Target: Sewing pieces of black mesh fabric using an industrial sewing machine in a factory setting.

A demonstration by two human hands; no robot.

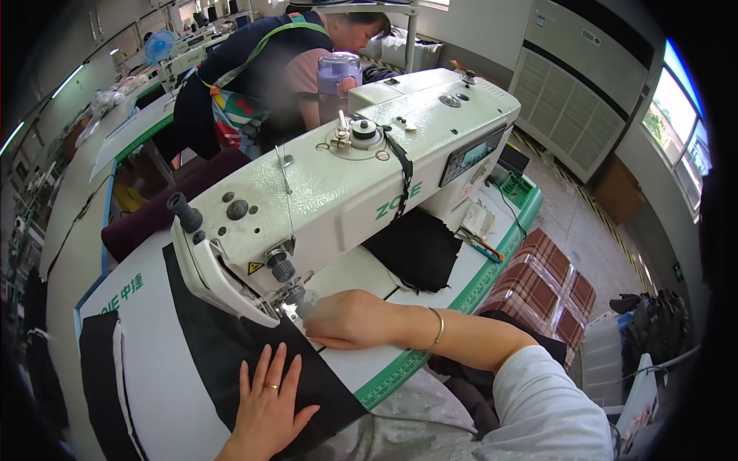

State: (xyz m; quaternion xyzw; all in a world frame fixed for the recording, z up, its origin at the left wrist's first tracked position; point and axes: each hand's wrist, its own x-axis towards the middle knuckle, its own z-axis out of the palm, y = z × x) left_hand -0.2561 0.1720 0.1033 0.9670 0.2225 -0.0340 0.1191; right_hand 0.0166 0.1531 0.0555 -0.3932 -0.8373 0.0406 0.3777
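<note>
A strip of black fabric (201, 326) runs over the white sewing machine bed, its near part toward me. My left hand (269, 403) lies flat on it with fingers spread, a ring on one finger. The white sewing machine (330, 192) stands across the table, its needle area (289, 301) over the fabric's right edge. Just right of the needle, my right hand (350, 319) is closed, thumb side up, against that edge. Its fingertips are hidden, so what they pinch cannot be made out. A bracelet circles the right wrist.
Folded black fabric (111, 384) lies at the left. A black piece (415, 250) sits under the machine arm, with orange-handled tweezers (483, 246) nearby. A plaid cushion-like bundle (538, 288) is at the right. Across the machine, a person (254, 84) bends over beside a lilac-lidded bottle (338, 73).
</note>
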